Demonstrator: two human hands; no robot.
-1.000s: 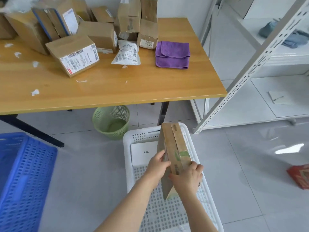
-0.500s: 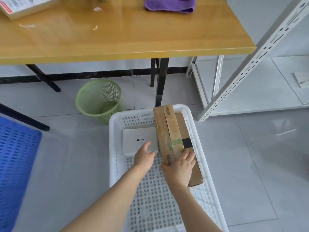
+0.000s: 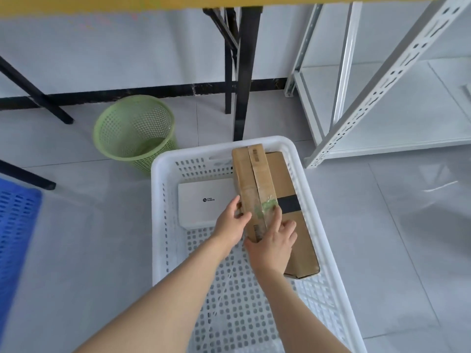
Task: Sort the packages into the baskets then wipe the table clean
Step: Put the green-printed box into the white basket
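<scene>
So the box (image 3: 265,184) is inside the white basket (image 3: 163,179), over on the right half. It stands on one long edge and tilts a bit toward the right wall. The far end is right up at the basket's far wall, and the near bottom corner looks like it's down on the perforated floor. The narrow top face has a strip of tape running along it with a green smudge partway down. The big side face has a black band across it.

Both hands are on the box. The left hand (image 3: 230,222) is against the box's left side, with the thumb pointing up along it and the fingers curled in at the top edge. The right hand (image 3: 274,240) comes over the top near the close end. Its fingers are bent over the taped face and onto the far side, and the thumb is tucked at the near corner. So it's gripped from both sides.

A flat white package (image 3: 204,202) lies on the basket floor at the far left, just beside the box. The left hand covers part of its right edge.

A green bin (image 3: 135,128) sits on the floor just beyond the basket's far left corner, under the table (image 3: 102,3). A blue basket (image 3: 15,225) pokes in at the left edge. There's a white rack (image 3: 382,85) off to the right.
</scene>
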